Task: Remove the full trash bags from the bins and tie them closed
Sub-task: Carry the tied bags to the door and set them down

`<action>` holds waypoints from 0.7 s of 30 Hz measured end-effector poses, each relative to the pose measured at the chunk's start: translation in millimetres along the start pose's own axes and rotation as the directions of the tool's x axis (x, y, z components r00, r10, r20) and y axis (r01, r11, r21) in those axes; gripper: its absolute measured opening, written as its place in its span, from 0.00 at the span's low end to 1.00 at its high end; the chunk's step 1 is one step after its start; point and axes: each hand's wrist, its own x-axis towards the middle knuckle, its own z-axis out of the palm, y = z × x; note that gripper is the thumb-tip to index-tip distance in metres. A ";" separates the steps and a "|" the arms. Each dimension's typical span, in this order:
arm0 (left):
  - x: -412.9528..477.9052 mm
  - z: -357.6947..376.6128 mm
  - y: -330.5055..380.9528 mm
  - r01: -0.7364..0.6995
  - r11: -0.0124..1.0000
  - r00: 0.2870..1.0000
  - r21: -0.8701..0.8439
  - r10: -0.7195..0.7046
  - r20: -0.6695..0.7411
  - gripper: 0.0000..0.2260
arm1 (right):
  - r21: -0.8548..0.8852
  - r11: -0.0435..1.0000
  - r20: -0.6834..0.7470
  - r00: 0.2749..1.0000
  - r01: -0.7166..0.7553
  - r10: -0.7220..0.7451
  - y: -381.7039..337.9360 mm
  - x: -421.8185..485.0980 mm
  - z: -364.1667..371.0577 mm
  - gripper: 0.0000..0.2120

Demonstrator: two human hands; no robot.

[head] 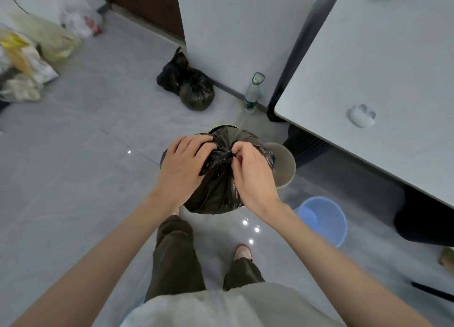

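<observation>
black trash bag (216,189) is held over the floor, just beside the beige bin (286,165). left hand (183,160) clutches the gathered plastic, right hand (250,170) pinches the twisted neck; best to pull both ends firmly apart, seating the knot.

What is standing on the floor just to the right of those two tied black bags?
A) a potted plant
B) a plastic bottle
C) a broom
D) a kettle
B: a clear plastic bottle with a green label stands upright just right of the tied black bags.
</observation>
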 end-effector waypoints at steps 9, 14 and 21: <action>57.6 -10.6 -157.1 -0.091 0.995 0.987 -0.043 0.096 0.129 0.20 | -0.022 0.992 -0.041 0.991 -0.126 0.126 -68.0 114.6 72.5 0.05; 107.3 -17.8 -233.0 -0.175 0.983 0.955 -0.057 0.184 0.234 0.21 | -0.001 0.968 -0.091 0.964 -0.249 0.248 -96.4 180.8 108.6 0.05; 205.4 11.3 -301.5 -0.233 0.968 0.900 -0.094 0.251 0.355 0.22 | 0.077 0.911 -0.156 0.898 -0.405 0.412 -89.2 288.9 132.4 0.06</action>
